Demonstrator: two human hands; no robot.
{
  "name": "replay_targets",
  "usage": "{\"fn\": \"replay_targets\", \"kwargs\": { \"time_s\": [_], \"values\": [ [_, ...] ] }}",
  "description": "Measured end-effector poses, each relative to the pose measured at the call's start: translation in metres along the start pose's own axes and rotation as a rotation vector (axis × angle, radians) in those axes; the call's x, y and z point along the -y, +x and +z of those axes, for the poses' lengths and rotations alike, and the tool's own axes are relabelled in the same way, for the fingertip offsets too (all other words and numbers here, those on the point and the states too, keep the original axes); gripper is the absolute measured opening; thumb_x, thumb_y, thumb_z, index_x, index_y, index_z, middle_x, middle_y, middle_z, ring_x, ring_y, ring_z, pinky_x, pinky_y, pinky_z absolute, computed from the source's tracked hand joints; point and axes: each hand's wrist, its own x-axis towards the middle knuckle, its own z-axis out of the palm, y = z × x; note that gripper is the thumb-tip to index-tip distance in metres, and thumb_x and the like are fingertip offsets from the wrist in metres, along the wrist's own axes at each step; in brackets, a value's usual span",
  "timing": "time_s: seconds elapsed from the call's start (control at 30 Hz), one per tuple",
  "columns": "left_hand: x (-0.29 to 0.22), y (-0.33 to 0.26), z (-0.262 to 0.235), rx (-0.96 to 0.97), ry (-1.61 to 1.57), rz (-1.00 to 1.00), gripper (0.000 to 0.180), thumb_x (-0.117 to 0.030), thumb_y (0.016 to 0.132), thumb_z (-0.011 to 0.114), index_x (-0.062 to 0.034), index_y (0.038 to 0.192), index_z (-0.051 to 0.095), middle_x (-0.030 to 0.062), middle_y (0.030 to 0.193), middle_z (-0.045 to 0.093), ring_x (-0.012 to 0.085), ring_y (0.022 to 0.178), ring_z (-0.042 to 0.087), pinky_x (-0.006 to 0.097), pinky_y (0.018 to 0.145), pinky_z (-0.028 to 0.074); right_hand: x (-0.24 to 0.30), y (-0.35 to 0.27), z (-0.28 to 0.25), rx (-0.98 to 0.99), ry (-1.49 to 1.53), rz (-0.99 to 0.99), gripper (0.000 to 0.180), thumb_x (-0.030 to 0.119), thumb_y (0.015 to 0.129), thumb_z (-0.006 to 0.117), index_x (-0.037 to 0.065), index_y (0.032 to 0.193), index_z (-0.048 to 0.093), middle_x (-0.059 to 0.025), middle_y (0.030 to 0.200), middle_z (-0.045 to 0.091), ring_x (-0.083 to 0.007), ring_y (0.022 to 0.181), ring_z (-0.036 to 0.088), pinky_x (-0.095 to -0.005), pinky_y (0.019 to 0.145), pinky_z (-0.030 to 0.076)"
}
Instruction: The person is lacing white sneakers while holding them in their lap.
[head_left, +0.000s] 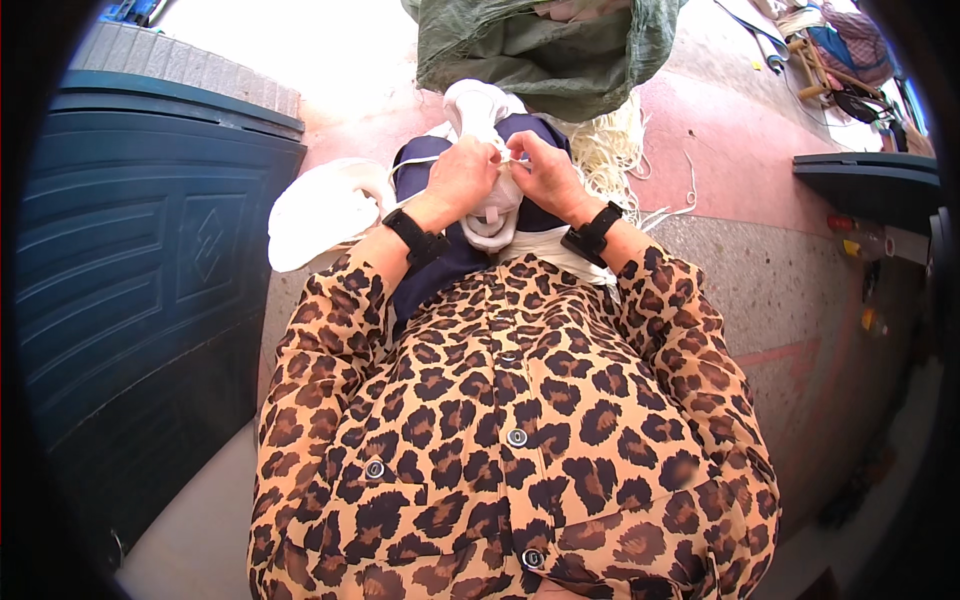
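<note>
A white shoe [490,232] rests between my thighs, its heel toward me and its toe pointing away. Over its lacing area my left hand [464,180] is closed, with a white shoelace [416,161] running out past its fingers to the left. Close beside it, my right hand [548,178] pinches the lace with thumb and forefinger near the shoe's middle. The fingers of both hands partly cover the eyelets. Another white shoe [325,212] lies at my left, next to my knee. Both wrists carry black bands.
A green woven sack [540,55] stands in front of me. Loose white laces [612,150] are heaped right of my knees on the pink and grey floor [700,130]. A dark blue panelled door [150,220] is close on my left. A wooden-framed seat [820,65] stands far right.
</note>
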Motion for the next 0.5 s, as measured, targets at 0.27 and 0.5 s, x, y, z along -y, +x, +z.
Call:
{"fn": "replay_targets", "kwargs": {
  "time_s": [0.27, 0.5],
  "values": [
    [0.000, 0.010, 0.003, 0.023, 0.018, 0.023, 0.013, -0.012, 0.073, 0.056, -0.0031, 0.082, 0.060, 0.0169, 0.083, 0.057, 0.0346, 0.076, 0.057, 0.041, 0.070, 0.045, -0.004, -0.002, -0.001, 0.002, 0.054, 0.056, 0.021, 0.002, 0.072, 0.056, 0.004, 0.092, 0.049, -0.0128, 0.077, 0.058, -0.0295, 0.071, 0.059, -0.0340, 0.062, 0.047],
    [0.002, 0.004, 0.002, -0.182, 0.207, 0.438, 0.008, -0.010, 0.081, 0.050, -0.0025, 0.080, 0.049, 0.0139, 0.075, 0.050, 0.0312, 0.063, 0.057, 0.039, 0.051, 0.047, -0.002, 0.012, -0.010, 0.222, 0.487, 0.385, 0.012, 0.004, 0.083, 0.046, 0.002, 0.094, 0.049, -0.0044, 0.081, 0.058, -0.0093, 0.061, 0.052, -0.0238, 0.051, 0.045]
  ]
}}
